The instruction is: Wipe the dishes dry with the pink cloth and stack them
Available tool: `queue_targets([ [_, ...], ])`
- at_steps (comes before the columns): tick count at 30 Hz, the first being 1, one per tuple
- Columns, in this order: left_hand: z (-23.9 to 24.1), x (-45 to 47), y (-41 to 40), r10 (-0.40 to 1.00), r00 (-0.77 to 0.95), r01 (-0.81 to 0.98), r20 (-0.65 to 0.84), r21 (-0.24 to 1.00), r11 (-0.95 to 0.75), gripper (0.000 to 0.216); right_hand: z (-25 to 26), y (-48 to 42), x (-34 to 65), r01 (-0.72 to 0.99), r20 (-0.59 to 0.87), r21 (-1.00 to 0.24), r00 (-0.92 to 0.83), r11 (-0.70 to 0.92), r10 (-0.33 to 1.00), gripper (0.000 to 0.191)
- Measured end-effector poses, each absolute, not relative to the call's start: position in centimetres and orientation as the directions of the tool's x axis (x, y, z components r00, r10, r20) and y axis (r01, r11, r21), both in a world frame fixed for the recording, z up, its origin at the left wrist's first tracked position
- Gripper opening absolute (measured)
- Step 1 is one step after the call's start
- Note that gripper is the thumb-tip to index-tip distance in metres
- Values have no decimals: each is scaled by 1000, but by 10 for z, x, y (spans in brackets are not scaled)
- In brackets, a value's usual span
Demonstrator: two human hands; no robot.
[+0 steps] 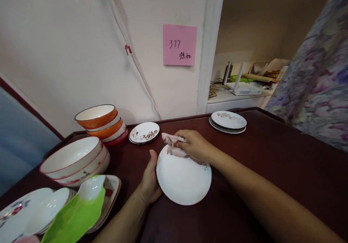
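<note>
A round white plate (182, 185) with a brown floral pattern near its rim is in front of me. My left hand (151, 179) holds it at the left edge, thumb pointing up beside the rim and the other fingers hidden under the plate. A crumpled pale pink cloth (176, 149) is pinched in my right hand (194, 145) and lies against the plate's upper part. Behind my left hand is a small stack of white patterned saucers (144, 132). Further right, a stack of similar plates (228, 121) rests on the dark table (244, 159).
Stacked orange and white bowls (96, 117) and larger red-rimmed bowls (73, 159) stand at the left. Nearer are a green leaf-shaped dish (78, 217) and several white dishes (45, 214). A wall with a pink note (179, 44) and a floral curtain (320, 76) bound the table.
</note>
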State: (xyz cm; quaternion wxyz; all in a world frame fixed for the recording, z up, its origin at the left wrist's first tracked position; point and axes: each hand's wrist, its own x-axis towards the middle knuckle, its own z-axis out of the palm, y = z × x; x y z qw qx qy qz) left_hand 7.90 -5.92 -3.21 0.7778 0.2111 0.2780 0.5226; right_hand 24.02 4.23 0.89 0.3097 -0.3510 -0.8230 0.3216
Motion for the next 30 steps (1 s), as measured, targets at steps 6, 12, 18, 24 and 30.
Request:
queue_targets([
  [6,-33,81,-53,995,79,-749,-63,655,101,63,-27,73,233,58,54,-997,-75,58,996,16],
  [12,-40,88,-52,991,-80,-630,-110,776,35,60,-44,63,216,-50,-88,-995,25,-86,996,16],
  [18,-39,87,-45,956,-182,-705,-228,708,35,44,-44,55,222,373,372,-845,-102,382,923,32],
  [24,-36,88,-47,974,-150,-743,-167,670,0,43,-33,29,207,586,511,-212,-615,782,600,46],
  [30,-33,84,-52,975,-47,-777,-215,622,100,65,-22,-23,218,275,411,-122,-861,954,301,47],
])
